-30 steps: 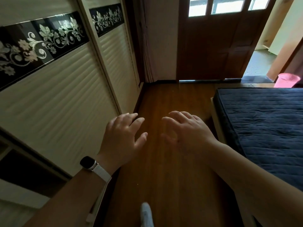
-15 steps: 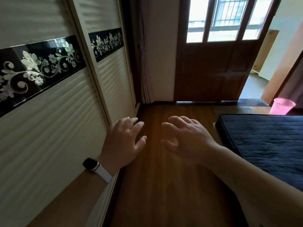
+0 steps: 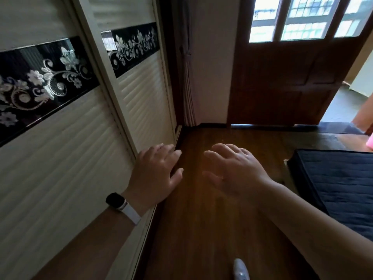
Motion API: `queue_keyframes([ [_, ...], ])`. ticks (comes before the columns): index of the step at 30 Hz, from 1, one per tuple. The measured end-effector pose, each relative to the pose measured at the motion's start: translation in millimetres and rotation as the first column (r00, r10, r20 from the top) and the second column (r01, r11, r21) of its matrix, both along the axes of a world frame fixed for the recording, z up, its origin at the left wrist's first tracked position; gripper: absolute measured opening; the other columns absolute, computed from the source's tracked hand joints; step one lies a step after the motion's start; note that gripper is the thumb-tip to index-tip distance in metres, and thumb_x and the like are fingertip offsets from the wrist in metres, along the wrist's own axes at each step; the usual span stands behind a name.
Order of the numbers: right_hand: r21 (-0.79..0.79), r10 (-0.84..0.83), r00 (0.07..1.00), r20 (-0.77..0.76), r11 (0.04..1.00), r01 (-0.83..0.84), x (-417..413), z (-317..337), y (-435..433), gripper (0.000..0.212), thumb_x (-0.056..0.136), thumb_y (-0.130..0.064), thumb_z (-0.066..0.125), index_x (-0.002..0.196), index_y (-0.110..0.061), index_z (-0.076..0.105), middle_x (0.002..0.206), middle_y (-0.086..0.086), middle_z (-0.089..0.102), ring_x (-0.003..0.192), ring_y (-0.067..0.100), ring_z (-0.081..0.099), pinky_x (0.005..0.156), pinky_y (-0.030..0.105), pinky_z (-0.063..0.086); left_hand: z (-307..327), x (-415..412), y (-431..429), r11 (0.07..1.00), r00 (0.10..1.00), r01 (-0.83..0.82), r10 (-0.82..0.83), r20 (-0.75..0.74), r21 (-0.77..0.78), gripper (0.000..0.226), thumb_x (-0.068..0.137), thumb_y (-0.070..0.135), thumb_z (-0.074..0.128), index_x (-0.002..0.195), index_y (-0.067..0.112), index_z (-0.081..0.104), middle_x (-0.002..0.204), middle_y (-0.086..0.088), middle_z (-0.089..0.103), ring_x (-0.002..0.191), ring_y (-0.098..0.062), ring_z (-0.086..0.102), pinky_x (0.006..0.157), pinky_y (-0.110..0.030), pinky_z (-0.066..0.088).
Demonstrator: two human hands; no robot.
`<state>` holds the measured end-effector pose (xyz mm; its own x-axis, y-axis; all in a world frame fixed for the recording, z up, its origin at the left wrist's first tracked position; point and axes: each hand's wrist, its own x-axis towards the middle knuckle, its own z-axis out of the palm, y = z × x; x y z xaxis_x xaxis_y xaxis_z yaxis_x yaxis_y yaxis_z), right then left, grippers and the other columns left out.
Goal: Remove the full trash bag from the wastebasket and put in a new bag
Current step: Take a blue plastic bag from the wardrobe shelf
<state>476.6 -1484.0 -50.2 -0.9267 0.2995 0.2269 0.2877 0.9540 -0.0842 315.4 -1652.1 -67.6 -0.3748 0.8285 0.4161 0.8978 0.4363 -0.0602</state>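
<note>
My left hand (image 3: 156, 174), with a watch on its wrist, hovers palm down over the wooden floor beside the wardrobe, fingers relaxed and empty. My right hand (image 3: 234, 170) hangs level with it, a short gap between them, fingers loosely spread and holding nothing. A sliver of the pink wastebasket (image 3: 371, 142) shows at the right edge, beyond the mattress. No trash bag is in view.
A cream sliding wardrobe (image 3: 66, 158) with a black floral band lines the left. A dark blue mattress (image 3: 335, 186) lies at the right. Ahead stands a brown door (image 3: 282, 83) with window panes, an opening to its right. A narrow strip of wooden floor (image 3: 201, 229) runs between.
The view has swung left and moved forward toward the door; the pink wastebasket has slid almost out of frame at the right. Both hands keep the same empty, spread pose.
</note>
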Motion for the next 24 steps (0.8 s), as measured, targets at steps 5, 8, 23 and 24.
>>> queue_keyframes([
  [5, -0.055, 0.054, 0.999, -0.001, 0.997, -0.054, -52, -15, 78, 0.056, 0.090, -0.064, 0.032, 0.139, -0.035, 0.036, 0.145, -0.005, 0.040, 0.135, 0.018, 0.036, 0.105, 0.038, 0.034, -5, -41, 68, 0.996, 0.996, -0.071, 0.069, -0.055, -0.050, 0.045, 0.086, 0.045, 0.051, 0.123, 0.019, 0.060, 0.122, -0.005, 0.062, 0.113, -0.028, 0.056, 0.090, -0.046, 0.046],
  [8, -0.081, 0.105, 0.994, 0.022, 0.991, -0.103, -82, -17, 126, 0.057, 0.091, -0.064, 0.030, 0.140, -0.035, 0.034, 0.147, -0.006, 0.038, 0.136, 0.018, 0.034, 0.106, 0.038, 0.033, 2, -66, 108, 0.988, 0.987, -0.141, 0.136, -0.084, -0.056, 0.044, 0.086, 0.044, 0.054, 0.122, 0.019, 0.060, 0.120, -0.005, 0.062, 0.109, -0.027, 0.057, 0.089, -0.045, 0.045],
  [23, 0.002, 0.523, 0.843, -0.123, 0.850, -0.527, -265, 51, 214, 0.055, 0.093, -0.060, 0.033, 0.141, -0.031, 0.036, 0.148, -0.002, 0.038, 0.137, 0.021, 0.034, 0.108, 0.042, 0.030, 74, -182, 156, 0.895, 0.846, -0.431, 0.444, -0.295, 0.112, 0.043, 0.089, 0.040, 0.054, 0.122, 0.014, 0.063, 0.125, -0.011, 0.063, 0.115, -0.034, 0.056, 0.092, -0.045, 0.041],
  [24, 0.008, 0.541, 0.833, -0.121, 0.839, -0.544, -279, 54, 213, 0.056, 0.093, -0.060, 0.032, 0.141, -0.031, 0.035, 0.148, -0.002, 0.038, 0.137, 0.020, 0.034, 0.108, 0.042, 0.030, 73, -192, 154, 0.889, 0.839, -0.441, 0.458, -0.295, 0.126, 0.043, 0.090, 0.040, 0.054, 0.123, 0.014, 0.063, 0.125, -0.012, 0.063, 0.115, -0.034, 0.056, 0.092, -0.045, 0.041],
])
